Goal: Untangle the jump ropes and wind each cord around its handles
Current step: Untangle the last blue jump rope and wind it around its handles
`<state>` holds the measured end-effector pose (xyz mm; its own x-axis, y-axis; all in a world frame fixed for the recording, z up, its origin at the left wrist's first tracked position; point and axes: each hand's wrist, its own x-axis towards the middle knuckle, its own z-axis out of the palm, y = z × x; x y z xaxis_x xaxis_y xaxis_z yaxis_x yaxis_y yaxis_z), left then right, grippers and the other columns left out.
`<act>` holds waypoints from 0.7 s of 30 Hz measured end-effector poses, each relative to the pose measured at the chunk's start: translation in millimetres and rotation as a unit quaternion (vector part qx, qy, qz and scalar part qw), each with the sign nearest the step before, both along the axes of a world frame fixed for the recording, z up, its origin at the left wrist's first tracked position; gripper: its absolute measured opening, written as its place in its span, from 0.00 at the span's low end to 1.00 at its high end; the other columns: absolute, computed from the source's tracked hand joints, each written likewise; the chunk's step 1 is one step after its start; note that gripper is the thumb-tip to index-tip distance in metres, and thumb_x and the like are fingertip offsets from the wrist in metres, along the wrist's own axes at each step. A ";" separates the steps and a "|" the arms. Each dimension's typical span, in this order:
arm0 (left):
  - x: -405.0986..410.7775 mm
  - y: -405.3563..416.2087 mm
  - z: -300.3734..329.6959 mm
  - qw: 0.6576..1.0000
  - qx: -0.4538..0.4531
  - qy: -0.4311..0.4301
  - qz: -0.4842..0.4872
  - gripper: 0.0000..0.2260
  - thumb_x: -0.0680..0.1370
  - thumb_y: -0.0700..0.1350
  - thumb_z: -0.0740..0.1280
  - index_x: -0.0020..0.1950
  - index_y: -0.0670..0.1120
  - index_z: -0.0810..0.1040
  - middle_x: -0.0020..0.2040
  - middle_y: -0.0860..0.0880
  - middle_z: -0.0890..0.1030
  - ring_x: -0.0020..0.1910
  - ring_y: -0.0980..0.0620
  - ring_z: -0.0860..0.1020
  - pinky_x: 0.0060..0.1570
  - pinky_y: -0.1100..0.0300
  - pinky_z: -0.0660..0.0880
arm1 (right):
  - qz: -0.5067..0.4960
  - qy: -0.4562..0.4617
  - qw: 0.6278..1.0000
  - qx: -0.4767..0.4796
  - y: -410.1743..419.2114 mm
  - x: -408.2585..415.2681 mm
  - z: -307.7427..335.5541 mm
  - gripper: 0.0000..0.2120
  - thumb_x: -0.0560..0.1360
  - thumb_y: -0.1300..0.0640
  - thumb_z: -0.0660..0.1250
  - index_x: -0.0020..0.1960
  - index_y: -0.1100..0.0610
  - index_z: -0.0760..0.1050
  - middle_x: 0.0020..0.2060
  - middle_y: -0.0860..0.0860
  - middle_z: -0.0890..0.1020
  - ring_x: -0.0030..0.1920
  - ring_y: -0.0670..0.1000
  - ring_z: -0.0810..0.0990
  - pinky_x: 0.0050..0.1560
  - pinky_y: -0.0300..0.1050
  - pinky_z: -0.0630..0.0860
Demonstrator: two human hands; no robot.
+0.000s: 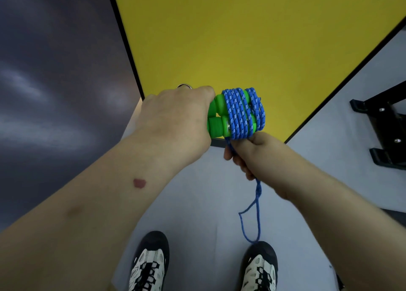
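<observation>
the left forearm [92,202] leads to the left hand [175,123], its grip clamped on two green handles [217,119] above the yellow table [241,37]. blue cord [241,112] wraps them; the right hand [248,152] pinches its hanging loop.

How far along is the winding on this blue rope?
Mostly done: many turns of blue cord already wrap the two green handles, gripped together in the left hand. In hand: the right hand pinches the free cord just below the coil. Left: a short hanging loop to wind and secure. No other rope is visible.
</observation>
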<state>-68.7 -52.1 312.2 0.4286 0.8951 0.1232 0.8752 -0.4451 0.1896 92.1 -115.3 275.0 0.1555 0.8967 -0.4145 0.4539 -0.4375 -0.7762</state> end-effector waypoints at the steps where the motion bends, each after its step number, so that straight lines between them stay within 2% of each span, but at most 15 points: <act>1: 0.2 0.2 -0.7 1.000 0.002 0.000 0.004 0.13 0.65 0.39 0.64 0.40 0.53 0.62 0.37 0.51 0.69 0.32 0.50 0.67 0.35 0.54 0.62 | -0.001 0.001 1.000 0.006 -6.3 -4.9 1.8 0.21 0.82 0.46 0.57 0.38 0.54 0.80 0.28 0.47 0.74 0.31 0.51 0.70 0.37 0.52 0.71; 7: -1.4 4.5 -11.0 0.999 0.026 0.017 0.011 0.13 0.66 0.40 0.66 0.42 0.53 0.64 0.37 0.52 0.67 0.33 0.47 0.67 0.36 0.54 0.61 | 0.048 -0.019 0.999 0.014 -28.5 -20.7 23.2 0.16 0.80 0.40 0.59 0.46 0.49 0.80 0.29 0.48 0.74 0.30 0.49 0.73 0.42 0.61 0.79; 9: -0.7 4.8 -13.7 1.000 0.020 0.020 0.005 0.14 0.66 0.40 0.66 0.42 0.53 0.63 0.37 0.52 0.67 0.34 0.46 0.67 0.36 0.54 0.61 | 0.070 -0.043 0.997 0.009 -28.1 -19.5 33.3 0.22 0.73 0.36 0.59 0.49 0.54 0.78 0.31 0.52 0.73 0.31 0.51 0.72 0.42 0.65 0.78; 11: 0.6 4.6 -14.9 0.999 0.021 0.025 -0.003 0.15 0.66 0.40 0.66 0.41 0.53 0.62 0.37 0.52 0.67 0.36 0.45 0.69 0.36 0.54 0.61 | 0.077 -0.062 0.995 0.011 -25.4 -16.1 41.1 0.26 0.70 0.36 0.60 0.50 0.58 0.76 0.33 0.54 0.72 0.32 0.53 0.71 0.39 0.67 0.77; 13: 1.1 4.5 -15.9 0.999 0.021 0.032 -0.006 0.15 0.66 0.41 0.67 0.42 0.53 0.62 0.37 0.52 0.67 0.37 0.44 0.69 0.37 0.54 0.61 | 0.080 -0.060 0.995 0.014 -22.4 -12.7 47.2 0.26 0.70 0.37 0.61 0.51 0.59 0.76 0.33 0.53 0.72 0.32 0.53 0.69 0.35 0.63 0.75; 16: 0.6 4.3 -18.5 0.998 0.034 0.043 -0.018 0.15 0.68 0.42 0.68 0.43 0.53 0.62 0.37 0.52 0.67 0.37 0.45 0.69 0.38 0.54 0.61 | 0.077 -0.041 0.996 0.013 -17.1 -6.4 54.8 0.24 0.69 0.38 0.63 0.51 0.57 0.77 0.32 0.54 0.71 0.30 0.54 0.68 0.35 0.55 0.70; 19: 1.4 2.7 -20.0 0.998 0.035 0.050 -0.035 0.14 0.69 0.41 0.66 0.43 0.54 0.62 0.38 0.52 0.67 0.37 0.46 0.69 0.38 0.54 0.60 | 0.085 -0.047 0.995 0.022 -8.4 -0.1 62.8 0.20 0.74 0.41 0.64 0.50 0.58 0.77 0.31 0.55 0.70 0.32 0.55 0.66 0.36 0.54 0.67; 21: 2.8 1.7 -18.7 0.997 0.028 0.055 -0.042 0.14 0.69 0.40 0.66 0.44 0.54 0.63 0.38 0.53 0.68 0.37 0.46 0.69 0.38 0.54 0.59 | 0.083 -0.069 0.994 0.030 -1.3 3.7 67.4 0.22 0.71 0.39 0.63 0.51 0.57 0.77 0.30 0.54 0.71 0.31 0.55 0.67 0.36 0.54 0.67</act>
<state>-65.9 -50.3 293.6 0.5161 0.8480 0.1204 0.8481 -0.5256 0.0667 95.9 -116.6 342.4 0.0542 0.9370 -0.3452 0.6197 -0.3026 -0.7241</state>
